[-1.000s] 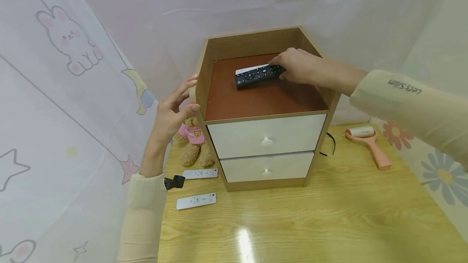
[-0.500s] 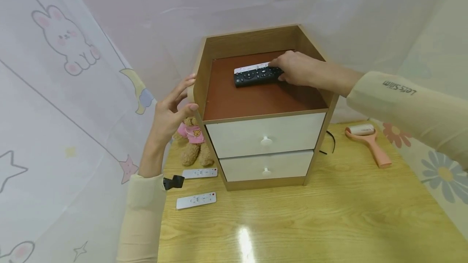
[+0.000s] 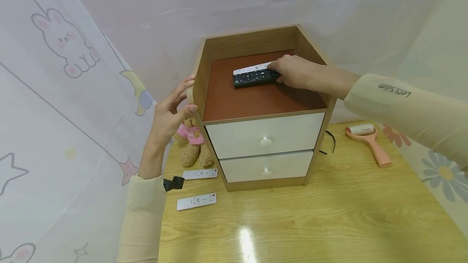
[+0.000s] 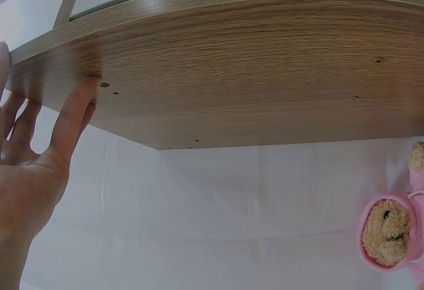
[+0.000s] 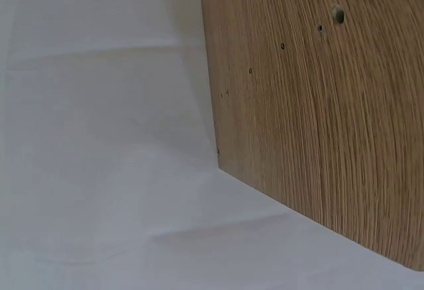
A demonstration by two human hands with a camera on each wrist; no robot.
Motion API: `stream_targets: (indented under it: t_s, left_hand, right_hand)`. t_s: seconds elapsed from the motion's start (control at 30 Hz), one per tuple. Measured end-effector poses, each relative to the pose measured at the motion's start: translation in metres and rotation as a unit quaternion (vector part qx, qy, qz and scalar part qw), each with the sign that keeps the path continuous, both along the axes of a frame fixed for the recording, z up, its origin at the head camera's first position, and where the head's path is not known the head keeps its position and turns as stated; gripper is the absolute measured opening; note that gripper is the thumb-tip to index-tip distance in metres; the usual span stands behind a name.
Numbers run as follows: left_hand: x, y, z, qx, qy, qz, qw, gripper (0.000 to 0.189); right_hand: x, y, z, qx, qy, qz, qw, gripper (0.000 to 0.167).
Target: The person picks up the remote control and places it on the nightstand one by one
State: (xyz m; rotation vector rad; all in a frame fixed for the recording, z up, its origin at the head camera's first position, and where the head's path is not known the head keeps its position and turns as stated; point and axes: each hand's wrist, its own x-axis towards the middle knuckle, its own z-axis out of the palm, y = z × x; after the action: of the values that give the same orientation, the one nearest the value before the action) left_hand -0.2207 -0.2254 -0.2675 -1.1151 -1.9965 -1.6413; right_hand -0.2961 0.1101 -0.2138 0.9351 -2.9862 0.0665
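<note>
In the head view my right hand (image 3: 297, 72) grips the right end of a black remote control (image 3: 252, 78) above the reddish-brown top of a small wooden cabinet (image 3: 234, 104). Along the black remote's far edge lies a white remote control (image 3: 250, 69), partly covered. Whether my fingers also hold the white one is hidden. My left hand (image 3: 168, 115) rests on the cabinet's left side panel, thumb at its front edge. The left wrist view shows this hand (image 4: 40, 157) with straight fingers against the panel (image 4: 252, 71). The right wrist view shows only the other side panel (image 5: 311, 104) and cloth.
Two white remotes, one (image 3: 200, 173) behind the other (image 3: 196, 201), lie on the wooden table (image 3: 329, 222) left of the cabinet. A teddy bear (image 3: 195, 141) in pink sits behind them. An orange-handled lint roller (image 3: 373, 145) and a black cord (image 3: 332, 141) lie right of the cabinet.
The black remote has turned slightly and shifted a little left, and more of the white remote behind it shows. My left hand stays at the side panel.
</note>
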Motion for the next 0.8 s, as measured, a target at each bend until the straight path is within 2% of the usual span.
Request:
stream_targets:
  t_s: [0.4,0.67,0.8]
  left_hand:
    - [-0.0036,-0.0044,-0.0014,-0.004,0.016,-0.003,0.9999,0.056]
    - [-0.0054,-0.0082,-0.0029,-0.005,0.007,0.002,1.0000,0.053]
    - [-0.0057,-0.0089,-0.0032,-0.006,0.009,0.003,0.9999,0.053]
  right_hand:
    - [-0.0002,-0.0051,-0.0059,-0.006,0.007,0.009,0.9999,0.038]
    - [-0.0041,-0.0069,-0.0099,0.011,0.030,0.045,0.9985,0.036]
    - [-0.0041,-0.0072,-0.0085,0.012,0.031,0.042,0.9986,0.036]
